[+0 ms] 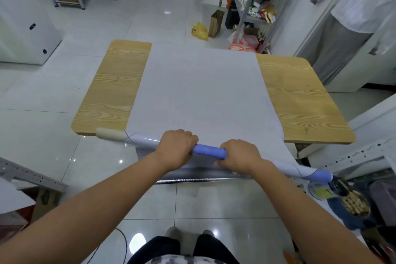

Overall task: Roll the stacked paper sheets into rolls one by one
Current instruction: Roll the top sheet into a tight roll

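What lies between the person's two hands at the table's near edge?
In the head view, a short stretch of the blue tube spans the gap between the left hand and right hand, which both grip it.

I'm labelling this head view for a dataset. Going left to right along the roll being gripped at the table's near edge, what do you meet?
cream end piece → left hand → paper roll, its blue stretch between the hands → right hand → roll's blue right end
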